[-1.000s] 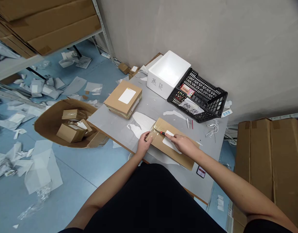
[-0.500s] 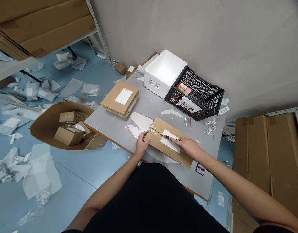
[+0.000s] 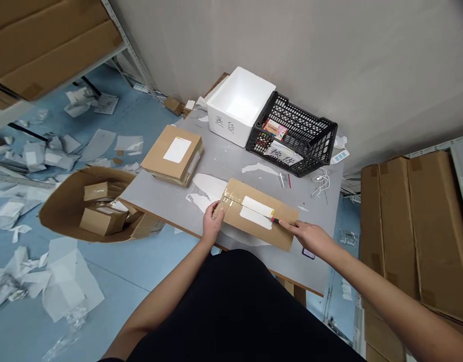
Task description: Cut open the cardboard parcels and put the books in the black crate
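A flat cardboard box (image 3: 239,226) with a white label (image 3: 257,212) lies near the table's front edge. A dark slit line runs from its taped left end through the label. My left hand (image 3: 212,221) grips the box's left end, thumb on top. My right hand (image 3: 306,235) is closed round a red and black cutter (image 3: 275,220), whose tip is at the label's right part. Behind to the left sits a stack of flat boxes (image 3: 173,153), the top one with a white label.
A white foam box (image 3: 229,128) and a black crate (image 3: 317,161) with small packets stand at the table's back. A phone (image 3: 308,253) lies by my right wrist. Left of the table, a large open carton (image 3: 61,216) holds several small boxes. Paper scraps litter the floor.
The cutter in my right hand has moved right along the box, and a slit line now crosses the label. My left hand still holds the left end. The view has shifted slightly.
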Available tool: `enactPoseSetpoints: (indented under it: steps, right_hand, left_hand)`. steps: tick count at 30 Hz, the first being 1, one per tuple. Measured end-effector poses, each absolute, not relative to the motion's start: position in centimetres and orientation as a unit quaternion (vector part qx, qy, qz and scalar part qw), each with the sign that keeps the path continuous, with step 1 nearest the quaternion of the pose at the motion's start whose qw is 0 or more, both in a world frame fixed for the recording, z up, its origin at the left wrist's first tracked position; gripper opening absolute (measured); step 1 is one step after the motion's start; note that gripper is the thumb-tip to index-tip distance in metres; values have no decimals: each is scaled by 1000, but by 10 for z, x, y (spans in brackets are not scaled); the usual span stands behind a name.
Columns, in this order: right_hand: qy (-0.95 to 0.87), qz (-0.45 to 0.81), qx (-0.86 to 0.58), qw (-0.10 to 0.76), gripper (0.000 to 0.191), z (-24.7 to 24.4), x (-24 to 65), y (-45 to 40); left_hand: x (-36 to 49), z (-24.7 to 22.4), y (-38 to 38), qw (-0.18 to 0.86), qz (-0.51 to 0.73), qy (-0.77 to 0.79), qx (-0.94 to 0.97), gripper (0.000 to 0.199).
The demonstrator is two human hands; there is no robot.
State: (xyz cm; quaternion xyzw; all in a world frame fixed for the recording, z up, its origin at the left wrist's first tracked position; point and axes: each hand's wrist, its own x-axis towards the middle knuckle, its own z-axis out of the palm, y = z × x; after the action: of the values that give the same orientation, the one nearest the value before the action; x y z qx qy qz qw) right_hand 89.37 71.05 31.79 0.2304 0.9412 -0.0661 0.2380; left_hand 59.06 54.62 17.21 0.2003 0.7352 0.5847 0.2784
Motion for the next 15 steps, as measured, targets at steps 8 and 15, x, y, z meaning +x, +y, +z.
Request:
enactPoseSetpoints:
  steps: [8, 15]
  right_hand:
    - [940, -41, 243, 236, 81, 323, 952, 707]
    - [936, -39, 272, 221, 82, 320, 995, 702]
  left_hand:
    - [592, 185, 546, 274, 558, 758, 198, 40]
    - [592, 185, 545, 275, 533, 774, 203, 42]
